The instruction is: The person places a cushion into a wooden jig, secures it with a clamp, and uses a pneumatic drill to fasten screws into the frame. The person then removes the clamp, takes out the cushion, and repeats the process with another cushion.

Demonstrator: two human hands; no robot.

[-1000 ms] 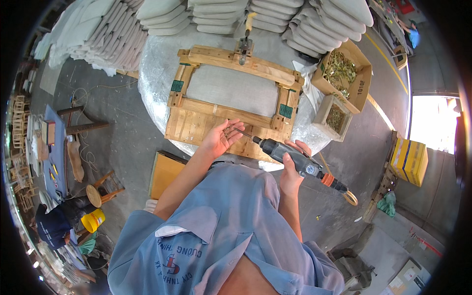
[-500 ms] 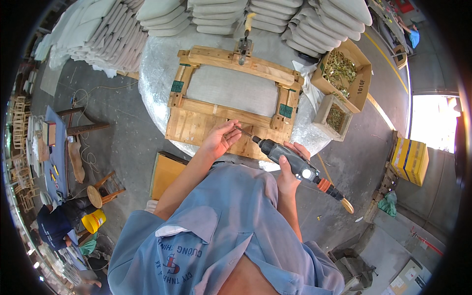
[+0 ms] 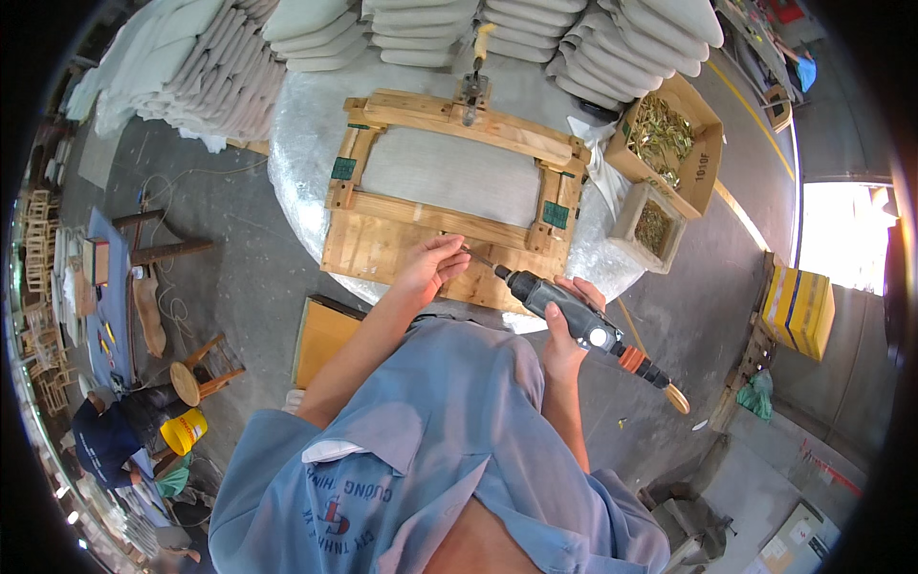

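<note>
My right hand (image 3: 568, 330) is wrapped round a black power screwdriver (image 3: 555, 301) with an orange ring near its back end. Its long thin bit (image 3: 483, 259) points up and left toward the fingers of my left hand (image 3: 432, 267). Thumb and forefinger of that hand are pinched together at the bit's tip; whatever is between them is too small to make out. Just beyond both hands lies a wooden frame (image 3: 421, 211) on a wooden board (image 3: 368, 245). A toggle clamp (image 3: 473, 91) with a yellow handle stands at the frame's far side.
Stacks of grey pads (image 3: 421, 29) line the far edge of the plastic-wrapped round table (image 3: 301, 191). At its right stand a cardboard box (image 3: 710, 143) and a small tray (image 3: 665, 251) of small metal pieces. A co-worker (image 3: 105, 440) sits at the lower left, near a stool (image 3: 186, 383).
The screwdriver and my right hand have shifted very slightly to the right. My left hand keeps its pinch at the bit's tip.
</note>
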